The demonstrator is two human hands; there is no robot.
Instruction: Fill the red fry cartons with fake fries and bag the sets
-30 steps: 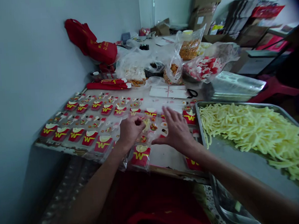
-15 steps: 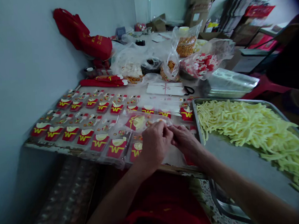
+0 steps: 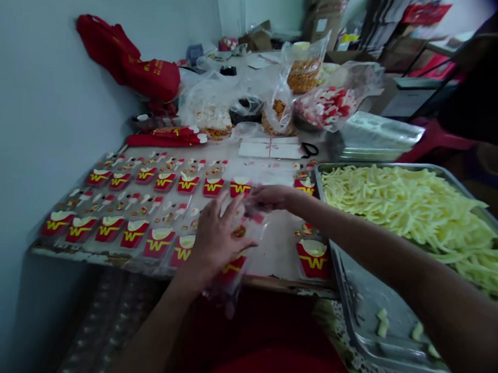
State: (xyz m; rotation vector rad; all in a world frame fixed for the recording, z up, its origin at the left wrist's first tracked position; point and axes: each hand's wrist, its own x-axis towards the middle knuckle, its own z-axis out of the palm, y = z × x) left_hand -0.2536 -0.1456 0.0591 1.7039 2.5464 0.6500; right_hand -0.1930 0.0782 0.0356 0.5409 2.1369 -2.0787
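Observation:
My right hand (image 3: 270,198) is closed around the upper end of a clear plastic bag (image 3: 255,228). Low in that bag sits a red carton (image 3: 232,269) with a yellow zigzag mark, partly covered by my left hand. My left hand (image 3: 218,236) lies against the bag's left side, its fingers and thumb spread apart. Loose plastic hangs past the table's front edge below it. Rows of similar bagged red cartons (image 3: 108,229) lie flat to the left. Another bagged carton (image 3: 313,258) lies right of my hands, beside the tray.
A metal tray (image 3: 345,310) heaped with pale yellow strips (image 3: 406,205) stands at right. Behind are white sheets (image 3: 270,148), black-handled scissors (image 3: 310,149), a clear plastic stack (image 3: 381,136) and bags of red-and-white pieces (image 3: 331,107) and orange snacks (image 3: 303,76). A wall (image 3: 37,109) bounds the left.
My hands were together over the table; now they are apart. My left hand has moved left and spread its fingers, while my right has moved up and away. The view has shifted slightly.

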